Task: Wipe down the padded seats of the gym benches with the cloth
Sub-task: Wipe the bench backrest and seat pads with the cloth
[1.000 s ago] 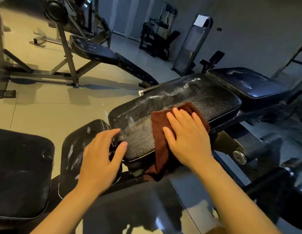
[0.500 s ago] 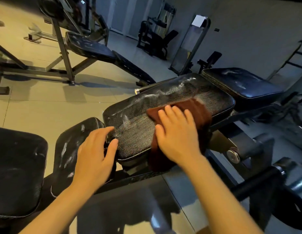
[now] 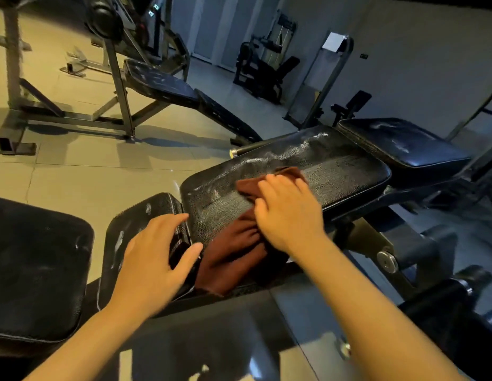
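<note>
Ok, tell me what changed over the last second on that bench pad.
The right hand slid the brown cloth across the middle pad, away from the person and then back toward the left. More cloth now hangs over the near edge. The left hand stayed resting on the pad's corner by the small pad.

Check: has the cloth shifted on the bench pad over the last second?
Yes. The brown cloth, under the right hand, now reaches farther up the textured bench pad, away from its near edge.
</note>
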Available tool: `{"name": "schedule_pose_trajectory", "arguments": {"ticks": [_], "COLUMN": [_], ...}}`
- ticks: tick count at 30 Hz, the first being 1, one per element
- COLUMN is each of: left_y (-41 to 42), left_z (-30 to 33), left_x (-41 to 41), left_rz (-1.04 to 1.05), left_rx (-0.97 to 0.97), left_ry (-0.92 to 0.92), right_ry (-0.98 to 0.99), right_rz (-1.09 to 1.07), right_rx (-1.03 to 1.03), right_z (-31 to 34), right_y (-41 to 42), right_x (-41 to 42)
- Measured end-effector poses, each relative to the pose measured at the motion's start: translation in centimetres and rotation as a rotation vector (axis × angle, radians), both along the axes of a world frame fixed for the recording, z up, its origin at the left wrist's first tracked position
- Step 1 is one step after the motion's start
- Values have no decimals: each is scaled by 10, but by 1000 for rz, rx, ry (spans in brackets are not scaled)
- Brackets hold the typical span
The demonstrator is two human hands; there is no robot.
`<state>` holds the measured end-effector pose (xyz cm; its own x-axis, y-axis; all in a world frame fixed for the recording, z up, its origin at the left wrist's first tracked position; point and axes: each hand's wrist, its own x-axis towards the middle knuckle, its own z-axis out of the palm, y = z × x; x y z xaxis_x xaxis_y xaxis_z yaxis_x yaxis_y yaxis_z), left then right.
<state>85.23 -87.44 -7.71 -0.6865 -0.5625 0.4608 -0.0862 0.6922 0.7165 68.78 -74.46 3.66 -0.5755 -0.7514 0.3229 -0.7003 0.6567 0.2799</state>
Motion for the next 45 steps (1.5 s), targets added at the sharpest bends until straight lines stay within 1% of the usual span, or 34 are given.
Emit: {"name": "schedule_pose_trajectory", "arguments": {"ticks": [3,5,7,9,11,12,14,15,17,19,23,25,28,31,33,37,42,45], "left_y": [1,0,0,2,4,5,9,11,14,14,16,18,16,15,13,13,11,11], "left_z": [-2,-1,-1,0,3,3,1,-2,-5,-7,-8,-8,-9,-8,-8,-6,0,4], "left_x": [1,0,-1,-3,-6,-8,-13,-16,-21,-27,-33,-35,-37,-34,-32,-27,-16,-9], "left_rz": [-39,-35,-19,-10,-14,-20,-40,-52,-77,-70,-73,-74,-67,-74,-67,-61,-64,-51], "left_rx": [-111,-96,-69,-53,-64,-100,-232,-299,-384,-409,-435,-393,-319,-310,-265,-187,-284,-286], "left_ry": [-31,-22,-5,23,51,51,29,25,44,77,122,117,107,94,80,82,79,91], "right_ry": [46,46,59,90,83,74,52,38,14,24,57,84,106,132,98,92,-27,-33], "right_rz": [-214,-317,-356,-310,-171,-80,81,138,181,131,-127,-228,-257,-185,-131,27,296,350], "right_rx": [-10,-12,4,7,18,29,62,67,33,-16,-58,-57,-68,-57,-71,-58,-22,-60], "right_z": [45,57,52,37,14,0,-26,-31,-26,-8,49,75,83,65,49,4,-47,-53], "right_y": [39,52,50,41,28,20,10,8,12,27,60,71,73,70,64,33,3,6], "right_x": [-36,-45,-44,-32,-9,4,23,27,19,-4,-63,-89,-103,-88,-67,-21,29,35]}}
